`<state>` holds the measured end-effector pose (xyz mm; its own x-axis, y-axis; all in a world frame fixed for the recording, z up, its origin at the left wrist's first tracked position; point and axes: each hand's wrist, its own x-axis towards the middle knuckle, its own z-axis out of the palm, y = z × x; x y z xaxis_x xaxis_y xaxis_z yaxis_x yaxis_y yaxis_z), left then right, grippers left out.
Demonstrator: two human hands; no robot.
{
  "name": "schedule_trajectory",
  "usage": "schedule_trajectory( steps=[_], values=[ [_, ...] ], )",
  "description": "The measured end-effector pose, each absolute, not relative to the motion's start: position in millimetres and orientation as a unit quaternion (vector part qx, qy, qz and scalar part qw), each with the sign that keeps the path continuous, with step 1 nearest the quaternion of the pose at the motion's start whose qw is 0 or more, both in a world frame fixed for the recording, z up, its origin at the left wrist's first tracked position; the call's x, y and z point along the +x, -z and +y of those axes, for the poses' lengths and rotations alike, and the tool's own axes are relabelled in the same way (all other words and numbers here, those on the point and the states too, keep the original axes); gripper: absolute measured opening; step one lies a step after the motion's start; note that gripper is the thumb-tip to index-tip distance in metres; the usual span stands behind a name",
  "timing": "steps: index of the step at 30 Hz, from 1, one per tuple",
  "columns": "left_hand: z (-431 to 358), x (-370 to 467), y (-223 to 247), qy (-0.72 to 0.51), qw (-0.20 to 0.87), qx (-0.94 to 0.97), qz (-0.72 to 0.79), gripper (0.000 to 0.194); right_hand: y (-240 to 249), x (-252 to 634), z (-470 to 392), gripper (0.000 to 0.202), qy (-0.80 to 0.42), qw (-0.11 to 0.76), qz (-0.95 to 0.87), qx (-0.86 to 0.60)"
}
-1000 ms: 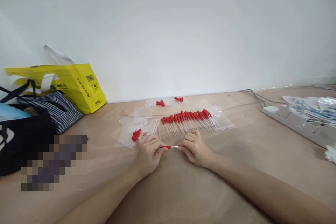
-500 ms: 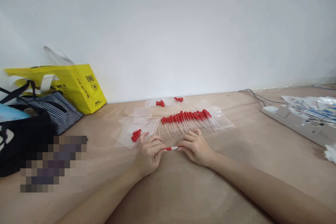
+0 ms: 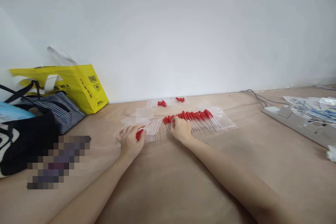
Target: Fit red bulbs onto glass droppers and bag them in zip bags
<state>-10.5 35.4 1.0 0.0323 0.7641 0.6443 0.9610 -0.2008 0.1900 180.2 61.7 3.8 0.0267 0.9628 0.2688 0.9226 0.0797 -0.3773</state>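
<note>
A row of thin clear sticks with red tips (image 3: 196, 116) lies on clear plastic bags at the middle of the table. My right hand (image 3: 181, 129) reaches into the left part of this row, its fingers bent together at the red tips; what they pinch is hidden. To the left, my left hand (image 3: 132, 140) curves around several red pieces (image 3: 139, 134) on the clear bags (image 3: 153, 127), its fingers partly spread. Whether it grips any of the pieces is unclear. Two small red bundles (image 3: 162, 103) lie farther back on another bag.
A yellow bag (image 3: 88, 89), a striped pouch (image 3: 67, 110) and a black bag (image 3: 31, 140) stand at the left. A blurred-out object lies before them. At the right are a white power strip (image 3: 294, 124), cables and plastic packets (image 3: 315, 108) on the wooden table (image 3: 162, 189).
My hands have moved apart from the red-and-clear stick they held between them. The left went left to the red pieces, the right forward and left into the row.
</note>
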Motion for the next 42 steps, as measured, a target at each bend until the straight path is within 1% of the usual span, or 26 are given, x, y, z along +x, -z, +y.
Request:
schedule_trajectory(
  steps=[2,7,13,18,24,30,35,39,42],
  values=[
    [37.4,-14.0,-0.5,0.319,0.153,-0.691,-0.63,0.019,-5.6,171.6,66.2,0.022,-0.045,0.213,-0.686,-0.694],
    [40.5,-19.1,-0.2,0.287,0.146,-0.674,-0.665,0.018,-6.7,168.2,66.2,0.021,-0.045,0.185,-0.702,-0.687],
    [46.1,-20.2,1.9,0.238,0.131,-0.654,-0.707,0.023,-8.1,158.8,58.4,0.024,0.002,0.215,-0.741,-0.636],
    [50.1,-22.9,4.5,0.215,0.123,-0.648,-0.721,0.027,-10.2,141.9,57.5,0.027,-0.038,0.17,-0.742,-0.647],
    [50.6,-21.5,1.9,0.209,0.129,-0.64,-0.728,0.022,-15.1,134.2,64.5,0.025,-0.106,0.137,-0.719,-0.674],
    [52.5,-19.6,-2.4,0.202,0.11,-0.648,-0.726,0.016,-18.7,128.3,68.1,0.026,-0.141,0.126,-0.706,-0.682],
    [53.8,-19.4,-1.5,0.2,0.113,-0.642,-0.732,0.019,-20.2,125.2,71.0,0.029,-0.152,0.131,-0.694,-0.692],
    [53.0,-19.1,-1.1,0.201,0.119,-0.637,-0.735,0.018,-28.0,132.6,68.6,0.028,-0.158,0.121,-0.715,-0.67],
    [51.2,-19.5,-1.8,0.227,0.134,-0.634,-0.728,0.017,-33.6,151.8,59.3,0.03,-0.156,0.116,-0.736,-0.649]
  ],
)
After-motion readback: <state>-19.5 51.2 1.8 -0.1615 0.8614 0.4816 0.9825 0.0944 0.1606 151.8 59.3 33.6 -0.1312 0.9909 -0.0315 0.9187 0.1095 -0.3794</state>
